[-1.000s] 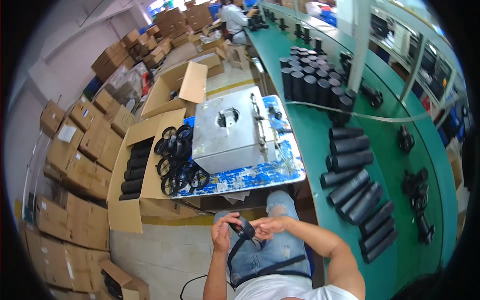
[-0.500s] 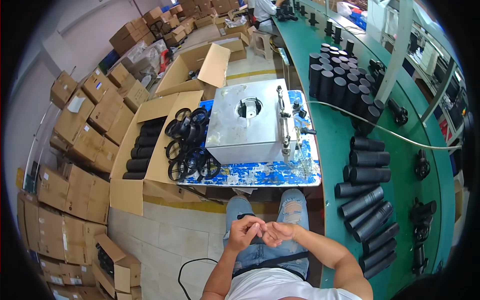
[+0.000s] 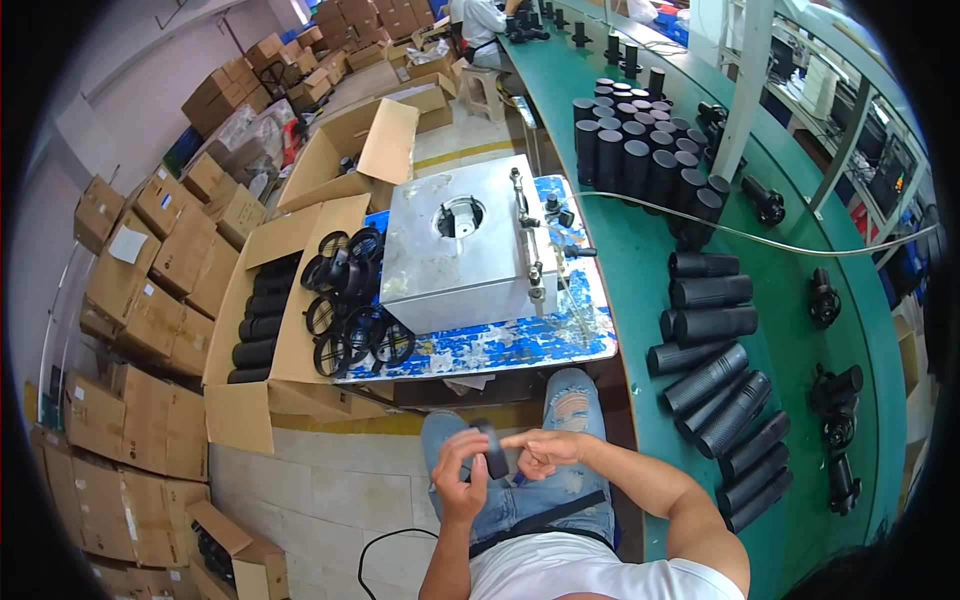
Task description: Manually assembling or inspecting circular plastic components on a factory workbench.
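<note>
Above my lap, my left hand (image 3: 462, 470) is closed round a small dark slab-like piece (image 3: 493, 452), held upright; blur hides its exact kind. Just to its right is my right hand (image 3: 547, 452), with the index finger stretched toward the piece and the other fingers loosely bent, nothing visible in them. Beyond my knees stands a silvery metal box (image 3: 410, 255) with a round opening on top and a clamp-like fitting on its right side. It rests on a worn blue-and-white tabletop (image 3: 470, 350).
Black ring-shaped parts (image 3: 347, 290) are heaped left of the metal box, beside an open carton (image 3: 238, 418) of black cylinders. Along the right, a green bench (image 3: 790, 330) bears lying black tubes (image 3: 712, 322) and upright ones (image 3: 635, 160). A person (image 3: 480, 25) sits far back.
The dark piece now shows in my left hand, which has turned upward. My right index finger has stretched out toward it. The whole view has shifted slightly, moving the scene leftward.
</note>
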Action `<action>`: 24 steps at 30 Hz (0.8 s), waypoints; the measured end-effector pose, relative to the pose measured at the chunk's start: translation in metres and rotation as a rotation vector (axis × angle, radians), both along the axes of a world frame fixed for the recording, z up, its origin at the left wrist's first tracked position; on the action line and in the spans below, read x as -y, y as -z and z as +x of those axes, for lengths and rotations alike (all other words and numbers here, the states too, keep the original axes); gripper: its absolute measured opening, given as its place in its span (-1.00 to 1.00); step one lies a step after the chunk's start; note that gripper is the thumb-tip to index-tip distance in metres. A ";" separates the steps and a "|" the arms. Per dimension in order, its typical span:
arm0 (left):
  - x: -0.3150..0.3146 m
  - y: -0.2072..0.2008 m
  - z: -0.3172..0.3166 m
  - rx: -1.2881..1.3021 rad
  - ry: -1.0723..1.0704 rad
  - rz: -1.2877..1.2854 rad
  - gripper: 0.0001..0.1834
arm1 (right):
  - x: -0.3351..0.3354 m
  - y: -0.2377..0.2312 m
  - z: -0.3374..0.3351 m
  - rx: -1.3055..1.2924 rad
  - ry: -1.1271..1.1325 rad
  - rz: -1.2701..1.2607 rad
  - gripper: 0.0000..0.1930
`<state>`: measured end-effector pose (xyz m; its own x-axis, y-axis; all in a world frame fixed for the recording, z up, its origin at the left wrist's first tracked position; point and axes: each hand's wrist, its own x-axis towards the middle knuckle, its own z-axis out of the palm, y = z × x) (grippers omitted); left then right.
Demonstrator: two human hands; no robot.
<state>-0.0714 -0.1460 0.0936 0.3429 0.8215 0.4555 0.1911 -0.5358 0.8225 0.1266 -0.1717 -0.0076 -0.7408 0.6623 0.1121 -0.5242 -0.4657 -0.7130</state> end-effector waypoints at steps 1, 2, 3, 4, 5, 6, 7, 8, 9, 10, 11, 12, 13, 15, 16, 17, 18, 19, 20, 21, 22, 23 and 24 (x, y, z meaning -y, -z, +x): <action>-0.002 0.000 0.003 0.007 0.011 -0.005 -0.84 | 0.006 0.002 -0.001 0.007 0.011 -0.005 -0.27; -0.006 -0.002 0.007 -0.066 0.029 0.023 -0.81 | 0.006 0.000 -0.002 -0.011 0.031 0.001 -0.27; -0.009 -0.002 0.009 -0.138 0.045 0.052 -0.78 | 0.004 -0.003 -0.002 -0.029 0.051 0.007 -0.27; -0.011 0.010 0.006 -0.144 0.102 0.007 -0.69 | 0.002 -0.006 -0.001 0.030 0.007 0.028 -0.25; -0.010 0.015 0.006 -0.136 0.105 0.012 -0.69 | 0.002 -0.007 -0.002 0.038 0.010 0.031 -0.25; -0.010 0.018 0.008 -0.087 0.064 -0.160 -0.65 | 0.002 -0.006 -0.003 0.048 0.007 0.017 -0.23; -0.009 0.023 0.008 -0.038 0.023 -0.331 -0.60 | 0.002 -0.006 -0.004 0.057 0.004 0.003 -0.21; -0.014 0.040 0.001 0.017 0.077 -0.347 -0.52 | 0.002 -0.008 -0.006 0.067 0.009 -0.008 -0.18; -0.015 0.052 -0.003 0.024 0.075 -0.342 -0.52 | 0.000 -0.008 -0.006 0.074 0.005 -0.003 -0.18; -0.015 0.064 -0.006 0.164 0.077 -0.529 -0.51 | -0.001 -0.007 -0.007 0.064 -0.014 0.007 -0.24; -0.015 0.066 -0.006 0.304 0.083 -0.719 -0.50 | -0.001 -0.007 -0.006 0.055 -0.029 0.014 -0.29; -0.015 0.067 -0.006 0.238 0.052 -0.741 -0.50 | 0.001 -0.007 -0.005 0.060 -0.030 0.017 -0.29; -0.013 0.067 -0.005 0.243 0.053 -0.738 -0.50 | 0.003 -0.007 -0.005 0.062 -0.018 0.011 -0.27; -0.014 0.061 -0.004 0.171 0.052 -0.625 -0.51 | 0.004 -0.011 -0.008 0.070 0.007 0.010 -0.20; -0.015 0.057 -0.002 0.155 0.036 -0.544 -0.48 | 0.004 -0.011 -0.011 0.072 0.009 0.017 -0.20; -0.015 0.049 0.000 0.158 0.038 -0.539 -0.48 | 0.005 -0.013 -0.012 0.059 -0.007 0.003 -0.18; -0.017 0.042 0.003 0.180 0.067 -0.457 -0.49 | 0.005 -0.015 -0.012 0.046 -0.022 -0.011 -0.15; -0.018 0.039 0.005 0.201 0.097 -0.375 -0.50 | 0.005 -0.018 -0.012 0.065 -0.054 0.005 -0.10; -0.021 0.039 0.007 0.298 0.099 -0.349 -0.53 | 0.004 -0.018 -0.013 0.069 -0.055 0.008 -0.10; -0.021 0.039 0.008 0.301 0.099 -0.345 -0.53 | 0.005 -0.016 -0.015 0.013 -0.077 -0.038 -0.12; -0.020 0.038 0.008 0.326 0.088 -0.345 -0.55 | 0.007 -0.014 -0.017 -0.042 -0.099 -0.086 -0.15; -0.021 0.035 0.010 0.349 0.081 -0.344 -0.58 | 0.006 -0.013 -0.017 -0.039 -0.097 -0.082 -0.15; -0.019 0.032 0.010 0.341 0.061 -0.325 -0.61 | 0.006 -0.011 -0.017 -0.023 -0.108 -0.073 -0.14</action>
<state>-0.0614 -0.1271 0.0615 0.2708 0.9231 0.2730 -0.1427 -0.2420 0.9597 0.1094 -0.1779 0.0034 -0.8063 0.5854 0.0844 -0.4839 -0.5708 -0.6634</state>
